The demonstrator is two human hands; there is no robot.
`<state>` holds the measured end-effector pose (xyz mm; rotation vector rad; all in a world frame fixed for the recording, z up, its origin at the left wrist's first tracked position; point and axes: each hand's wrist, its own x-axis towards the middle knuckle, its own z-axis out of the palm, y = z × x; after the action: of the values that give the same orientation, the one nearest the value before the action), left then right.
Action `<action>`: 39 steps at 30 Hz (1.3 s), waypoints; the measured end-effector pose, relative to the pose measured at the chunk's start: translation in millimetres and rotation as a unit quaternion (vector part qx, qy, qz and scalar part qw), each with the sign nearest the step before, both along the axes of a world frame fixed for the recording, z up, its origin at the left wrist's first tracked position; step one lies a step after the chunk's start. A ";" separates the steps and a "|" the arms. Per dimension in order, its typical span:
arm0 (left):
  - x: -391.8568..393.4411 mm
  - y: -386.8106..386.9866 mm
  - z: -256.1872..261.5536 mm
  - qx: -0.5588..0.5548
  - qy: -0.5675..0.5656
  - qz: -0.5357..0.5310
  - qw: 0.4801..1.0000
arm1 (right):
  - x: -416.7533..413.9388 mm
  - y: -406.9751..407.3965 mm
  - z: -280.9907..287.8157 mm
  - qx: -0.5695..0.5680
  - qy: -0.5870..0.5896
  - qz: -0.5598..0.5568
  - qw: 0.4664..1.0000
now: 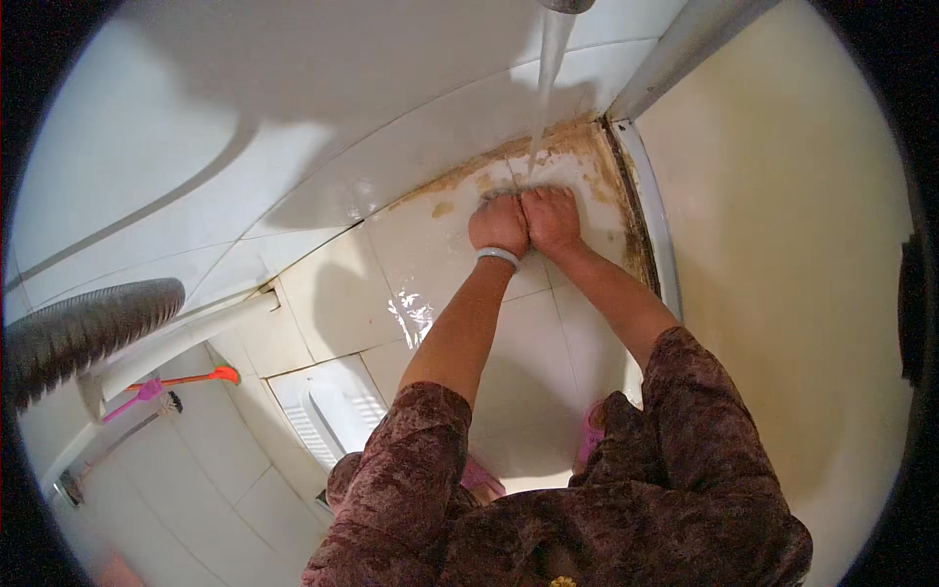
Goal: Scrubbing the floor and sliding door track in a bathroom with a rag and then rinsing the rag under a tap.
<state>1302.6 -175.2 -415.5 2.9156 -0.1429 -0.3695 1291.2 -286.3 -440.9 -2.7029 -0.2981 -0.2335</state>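
Observation:
My left hand (499, 224), with a pale bangle (498, 255) at the wrist, is curled into a loose fist. Pressed against its side is my right hand (552, 219), its fingers bent too. Their undersides are hidden, so I cannot tell whether anything is between the fingers. Just beyond the knuckles, a stream of water (551, 66) runs down from a metal spout (566, 4) at the top edge. Below my hands lies the wet, pale tiled floor (513, 315), with brown stains (442, 210) near the wall.
White wall tiles (411, 139) rise ahead. A door frame (656, 198) with a dark, worn edge borders the right. At left are a ribbed hose (95, 330), a white pipe (183, 330), an orange-headed brush (226, 375) and a squat toilet (330, 411). Pink slippers (591, 433) are on my feet.

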 end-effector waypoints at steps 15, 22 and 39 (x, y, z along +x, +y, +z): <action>20.7 72.7 22.4 -0.409 0.027 0.248 0.878 | 52.0 -43.0 73.5 0.373 0.055 -0.179 0.909; -1.0 93.3 33.5 -0.497 0.184 0.328 0.782 | 40.6 -84.8 30.4 0.245 0.139 -0.182 0.942; 15.6 24.1 -3.2 -0.910 0.246 0.160 0.294 | 6.4 18.1 164.3 0.200 0.061 0.116 0.971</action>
<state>1318.2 -151.1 -418.7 0.3580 0.1103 -0.4450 1297.6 -268.2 -276.6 -2.2503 -0.4722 -0.0507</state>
